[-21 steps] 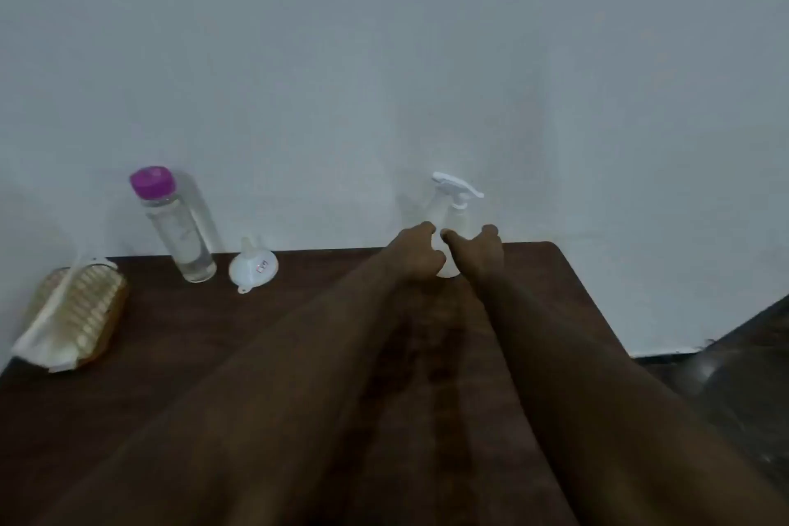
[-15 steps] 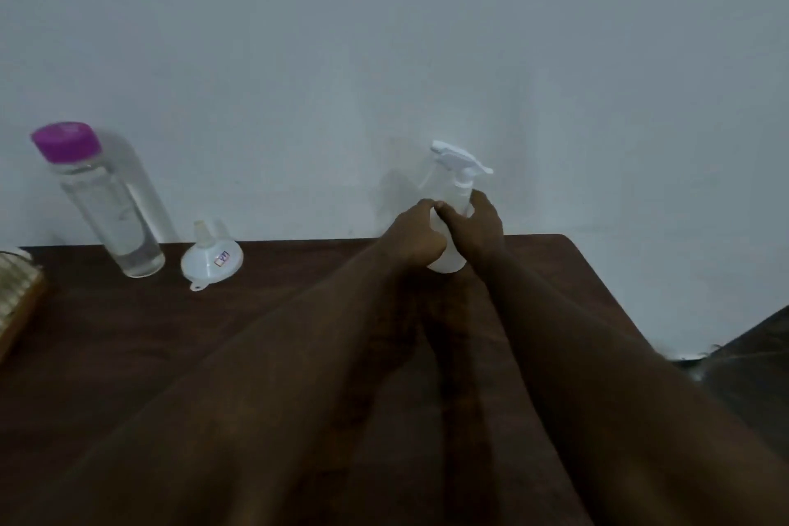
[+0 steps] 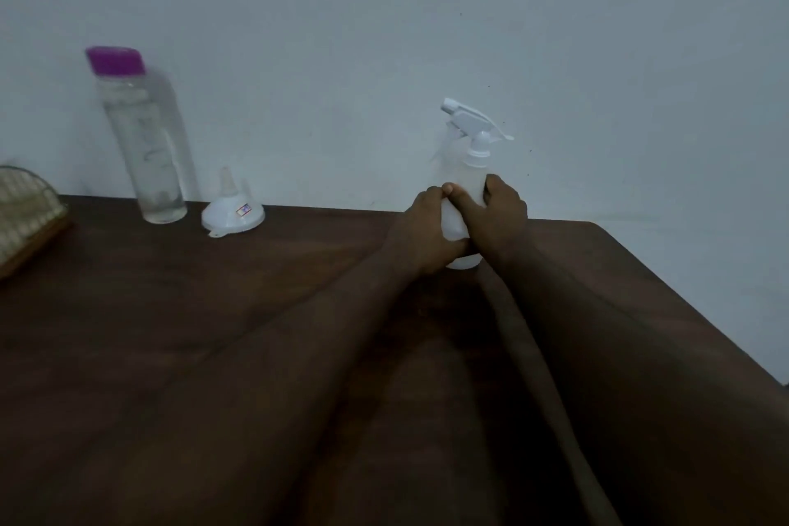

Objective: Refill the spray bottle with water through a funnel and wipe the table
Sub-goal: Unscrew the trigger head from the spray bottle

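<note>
**Two hands clasp a spray bottle at the back of a dark table**

Near the far edge of a dark wooden table [image 3: 213, 333], against a pale wall, a white spray bottle [image 3: 463, 179] stands upright, long axis vertical. Its nozzle points left, its trigger head above the hands. The left hand [image 3: 427, 233] and the right hand [image 3: 501, 216] wrap its body from either side, thumbs meeting in front (both closed around it). To the left stands a clear water bottle [image 3: 145, 145] with a purple cap, upright. Just right of it a white funnel [image 3: 232, 211] rests mouth-down, spout up. A woven basket [image 3: 21, 214] sits at the left edge.
</note>
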### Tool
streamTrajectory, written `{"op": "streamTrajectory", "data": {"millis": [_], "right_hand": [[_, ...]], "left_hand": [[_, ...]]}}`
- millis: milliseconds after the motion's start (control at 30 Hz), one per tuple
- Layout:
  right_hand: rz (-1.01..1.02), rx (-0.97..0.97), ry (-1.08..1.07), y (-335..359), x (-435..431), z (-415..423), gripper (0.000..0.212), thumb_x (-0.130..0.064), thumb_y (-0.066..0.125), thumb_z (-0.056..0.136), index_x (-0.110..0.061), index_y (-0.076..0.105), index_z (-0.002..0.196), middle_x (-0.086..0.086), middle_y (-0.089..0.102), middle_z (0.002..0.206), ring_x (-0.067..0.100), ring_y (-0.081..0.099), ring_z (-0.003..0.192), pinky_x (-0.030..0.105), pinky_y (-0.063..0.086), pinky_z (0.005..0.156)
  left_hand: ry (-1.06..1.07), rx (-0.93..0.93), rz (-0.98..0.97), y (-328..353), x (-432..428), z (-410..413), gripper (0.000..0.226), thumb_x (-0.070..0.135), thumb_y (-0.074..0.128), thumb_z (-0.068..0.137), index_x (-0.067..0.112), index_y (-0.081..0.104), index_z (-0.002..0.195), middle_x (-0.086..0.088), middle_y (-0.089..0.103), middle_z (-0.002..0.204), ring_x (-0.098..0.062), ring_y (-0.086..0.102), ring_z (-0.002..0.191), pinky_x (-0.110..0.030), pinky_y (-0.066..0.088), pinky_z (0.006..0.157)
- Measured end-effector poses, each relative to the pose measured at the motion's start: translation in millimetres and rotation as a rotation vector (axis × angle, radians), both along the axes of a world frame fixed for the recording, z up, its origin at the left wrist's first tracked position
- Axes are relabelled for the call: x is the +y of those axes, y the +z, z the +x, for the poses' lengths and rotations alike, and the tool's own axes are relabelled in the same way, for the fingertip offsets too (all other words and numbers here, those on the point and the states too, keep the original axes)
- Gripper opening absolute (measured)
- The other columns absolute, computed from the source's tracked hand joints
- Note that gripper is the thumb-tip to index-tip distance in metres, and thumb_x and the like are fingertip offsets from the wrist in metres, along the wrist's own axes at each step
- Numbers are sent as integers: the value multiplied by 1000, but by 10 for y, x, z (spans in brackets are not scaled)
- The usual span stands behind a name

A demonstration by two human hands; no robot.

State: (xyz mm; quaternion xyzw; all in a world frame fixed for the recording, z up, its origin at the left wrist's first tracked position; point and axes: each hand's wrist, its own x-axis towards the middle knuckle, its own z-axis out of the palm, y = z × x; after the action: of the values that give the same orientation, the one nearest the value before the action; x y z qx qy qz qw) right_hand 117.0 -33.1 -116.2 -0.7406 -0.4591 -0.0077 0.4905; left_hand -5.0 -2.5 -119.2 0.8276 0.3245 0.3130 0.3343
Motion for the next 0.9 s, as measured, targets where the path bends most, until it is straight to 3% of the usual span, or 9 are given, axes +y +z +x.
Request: {"op": "streamTrajectory", "data": {"millis": [167,233,400,500,700,833,900], "right_hand": [[-23,-28,50,34,-603,-541,47,-57,66,86,-13,49,78,-3,56,72,12,53,69,27,38,59],[-4,-30,70,18,-851,-787,49,-59,66,84,-11,53,81,0,59,75,13,56,70,30,43,63],[31,-105,36,-44,-1300,-1301,46,-70,60,80,-25,52,77,-9,58,72,11,58,69,32,45,64],[72,-102,49,-38,-1432,-1484,46,-73,59,78,-29,51,69,-11,58,66,2,56,63,23,36,56],[17,-31,204,165,-1436,-1474,32,-57,64,86,-26,60,93,-14,63,82,3,61,79,25,47,65],[179,354,220,282,-1410,-1330,38,-50,70,85,-13,69,92,0,74,88,14,72,79,31,59,67],[238,593,240,319,-1374,-1280,33,-43,74,85,-11,69,93,5,76,93,18,74,83,33,61,69]], "left_hand": [[143,5,45,-59,-569,-438,79,44,83,66,13,42,127,-6,51,124,-22,53,114,-38,45,97],[156,-12,57,-110,-786,-661,81,41,81,68,14,38,131,-7,50,130,-25,51,119,-41,42,102],[205,-28,110,-211,-1225,-1156,93,42,80,66,19,31,141,-5,46,140,-24,47,126,-29,36,97],[226,-39,119,-214,-1335,-1341,97,40,84,62,17,33,140,-6,47,139,-25,48,125,-29,37,95],[130,-78,92,-314,-1359,-1564,101,56,82,62,20,31,141,4,48,134,-15,48,121,-32,42,100],[93,-289,63,-279,-1318,-1630,108,64,77,61,22,26,147,7,43,138,-6,45,118,-5,36,85],[115,-471,21,-268,-1313,-1639,96,64,63,70,16,29,146,-4,46,139,-12,48,122,-16,40,95]]}}
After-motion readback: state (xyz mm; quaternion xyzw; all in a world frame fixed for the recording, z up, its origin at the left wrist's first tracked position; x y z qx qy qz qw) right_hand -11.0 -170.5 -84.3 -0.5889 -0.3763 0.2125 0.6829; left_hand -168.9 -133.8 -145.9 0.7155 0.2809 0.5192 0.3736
